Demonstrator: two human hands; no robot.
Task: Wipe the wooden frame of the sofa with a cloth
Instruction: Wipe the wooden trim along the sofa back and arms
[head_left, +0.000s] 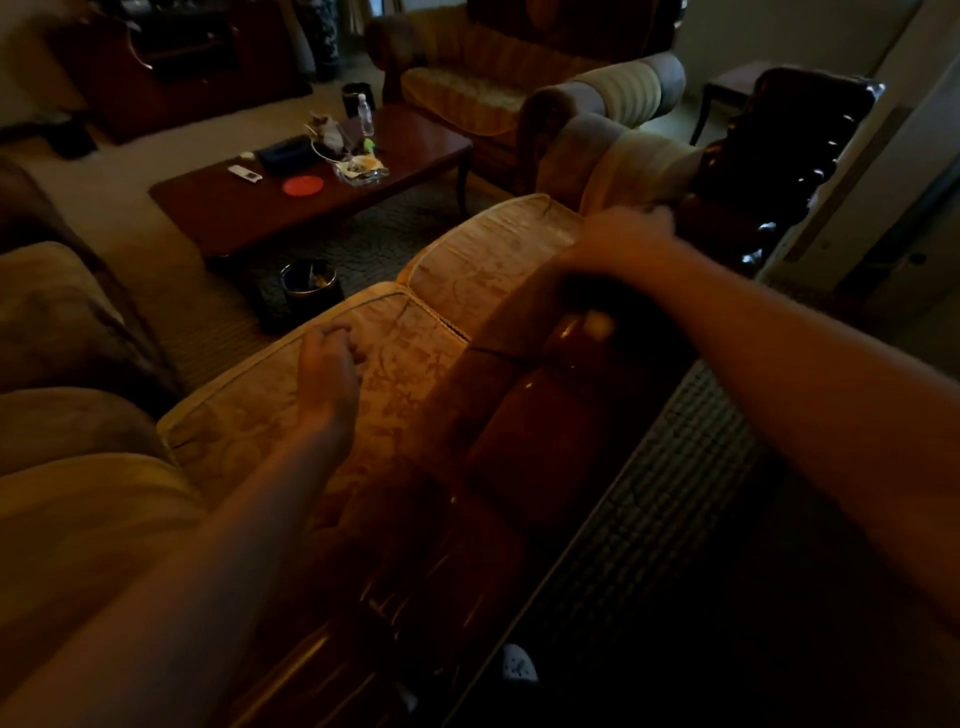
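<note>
Over the sofa's wooden frame (524, 415), right hand (618, 244) blurs, grip unclear; left hand (327, 364) fingers curled, empty.

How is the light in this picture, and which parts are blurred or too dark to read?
Head view: dim, warm light; the coffee table at the far end is lit best. The lower right is almost black. The right hand is motion-blurred, so its grip and any cloth cannot be made out. The left hand is sharper, above the seat cushion. Small glare spots shine on the wooden frame.
</note>
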